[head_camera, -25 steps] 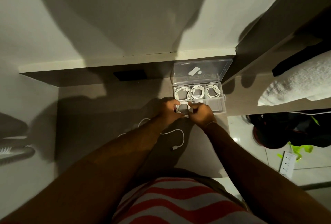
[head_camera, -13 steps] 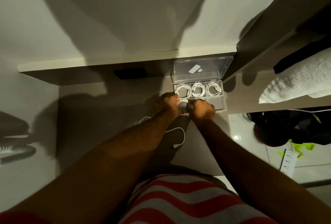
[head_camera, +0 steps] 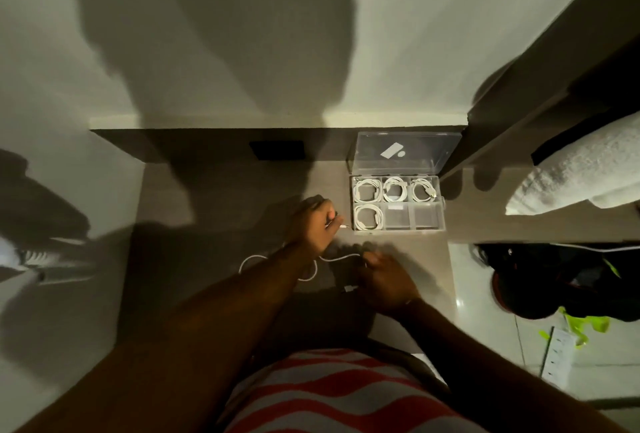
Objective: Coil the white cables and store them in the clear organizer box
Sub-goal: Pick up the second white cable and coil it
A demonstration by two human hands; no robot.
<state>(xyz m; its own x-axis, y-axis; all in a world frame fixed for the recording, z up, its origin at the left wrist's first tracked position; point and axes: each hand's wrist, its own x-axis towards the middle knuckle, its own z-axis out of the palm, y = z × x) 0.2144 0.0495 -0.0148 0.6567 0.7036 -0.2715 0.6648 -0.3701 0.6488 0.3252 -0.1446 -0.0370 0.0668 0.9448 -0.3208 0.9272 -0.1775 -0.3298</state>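
Note:
The clear organizer box [head_camera: 444,205] sits open on the brown desk, its lid [head_camera: 405,152] leaning back against the wall. Three coiled white cables fill the back row, and a fourth coil [head_camera: 368,217] lies in the front left compartment. A loose white cable [head_camera: 341,257] trails across the desk. My left hand [head_camera: 313,224] pinches one plug end of it just left of the box. My right hand [head_camera: 386,276] grips the cable further along, near the desk's front.
The desk [head_camera: 214,210] ends at a wall behind and a dark cabinet side at the right. A black slab [head_camera: 277,150] lies at the back. A white towel [head_camera: 581,172] sits on the right; a dark bag [head_camera: 554,280] and power strip [head_camera: 559,356] lie on the floor.
Both hands left the box's front left compartment, where a coil now lies. They pulled back toward me and took hold of the loose cable on the desk.

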